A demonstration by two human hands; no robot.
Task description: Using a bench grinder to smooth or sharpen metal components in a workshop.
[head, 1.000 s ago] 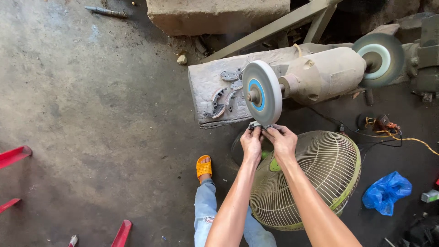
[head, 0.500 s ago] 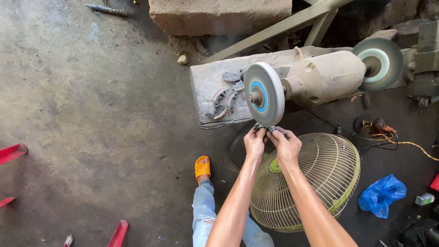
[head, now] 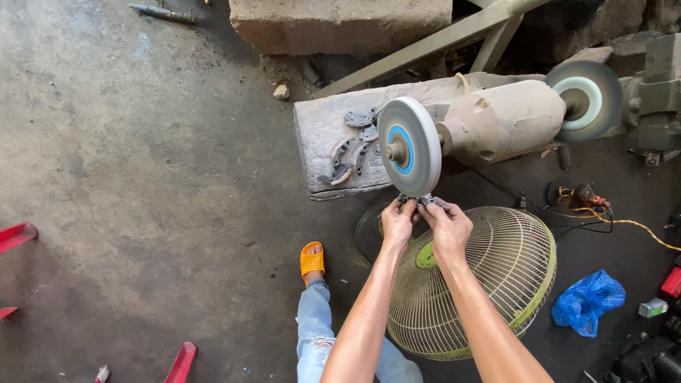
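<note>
Small metal piece [head: 417, 200] mostly hidden by my fingers [head: 433, 207], shape unclear. Red frame [head: 15, 236] cut off at left edge.

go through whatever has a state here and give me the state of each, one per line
left hand: pinching a small metal piece, up at the wheel's lower edge
right hand: pinching the same piece
small metal piece: held in both hands against the near grinding wheel
far grinding wheel: nothing touching it
fan: tilted on the floor; blades hidden by grille
blue bag: crumpled on the floor
</note>
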